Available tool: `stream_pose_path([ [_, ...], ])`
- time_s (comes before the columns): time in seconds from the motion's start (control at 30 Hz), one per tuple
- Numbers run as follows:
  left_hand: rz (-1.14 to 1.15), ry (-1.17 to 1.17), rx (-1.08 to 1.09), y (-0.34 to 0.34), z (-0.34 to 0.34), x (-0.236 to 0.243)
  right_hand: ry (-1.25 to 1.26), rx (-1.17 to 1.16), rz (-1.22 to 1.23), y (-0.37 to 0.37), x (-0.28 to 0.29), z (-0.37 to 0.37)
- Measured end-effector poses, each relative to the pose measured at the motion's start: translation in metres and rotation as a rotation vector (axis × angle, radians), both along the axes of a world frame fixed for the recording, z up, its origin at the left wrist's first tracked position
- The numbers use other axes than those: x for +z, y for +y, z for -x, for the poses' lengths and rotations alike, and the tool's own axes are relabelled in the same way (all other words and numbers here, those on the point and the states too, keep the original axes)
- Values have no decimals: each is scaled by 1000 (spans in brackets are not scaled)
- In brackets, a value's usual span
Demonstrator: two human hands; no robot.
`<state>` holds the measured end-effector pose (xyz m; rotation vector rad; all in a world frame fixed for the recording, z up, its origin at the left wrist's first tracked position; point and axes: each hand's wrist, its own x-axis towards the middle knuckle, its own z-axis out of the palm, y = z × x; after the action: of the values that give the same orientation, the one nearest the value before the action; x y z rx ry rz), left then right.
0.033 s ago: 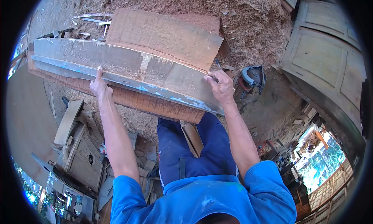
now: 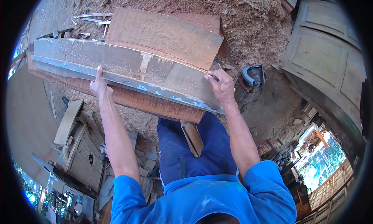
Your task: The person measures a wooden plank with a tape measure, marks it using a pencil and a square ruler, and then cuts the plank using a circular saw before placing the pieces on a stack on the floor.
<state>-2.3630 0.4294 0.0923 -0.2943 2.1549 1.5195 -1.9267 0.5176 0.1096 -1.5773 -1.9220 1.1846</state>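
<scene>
- Hands first: the left hand (image 2: pixel 100 85) is pressing flat on the long metal straightedge (image 2: pixel 128 83), fingers spread rather than curled, so its grip is open and simply pinning the bar down.
- The right hand (image 2: pixel 221 86) is closing its grip on a small dark marker or pencil (image 2: pixel 217 63), tip held just beside the straightedge's far end; what it is exactly is too small to tell.
- The straightedge is lying slantwise across the grey, dusty plank (image 2: pixel 116 58), which is resting on a reddish board (image 2: pixel 155 103) over the person's knees.
- Judging from this, the lining-up looks done, and no drawn line is showing along the plank.
- A broad brown board (image 2: pixel 163 35) is lying behind on the sawdust floor (image 2: pixel 252 25), with a circular saw (image 2: pixel 252 76) sitting idle near the right hand.
</scene>
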Motion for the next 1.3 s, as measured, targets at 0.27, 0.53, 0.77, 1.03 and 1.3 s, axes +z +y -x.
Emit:
stream_pose_path([
  [0.27, -54, 100, -38, -6, 2, 0, 116, -5, -22, 1, -2, 5],
  [0.53, 115, 81, -65, 3, -5, 15, 27, 50, -205, -6, -7, 4],
  [0.77, 164, 89, -88, 5, 0, 13, 59, 33, -158, -6, -8, 4],
  [1.03, 164, 98, -101, 7, -4, 13, 69, 24, -124, -4, -8, 1],
  [1.3, 631, 731, -348, 9, -30, 22, 65, 7, -121, -1, -6, 1],
])
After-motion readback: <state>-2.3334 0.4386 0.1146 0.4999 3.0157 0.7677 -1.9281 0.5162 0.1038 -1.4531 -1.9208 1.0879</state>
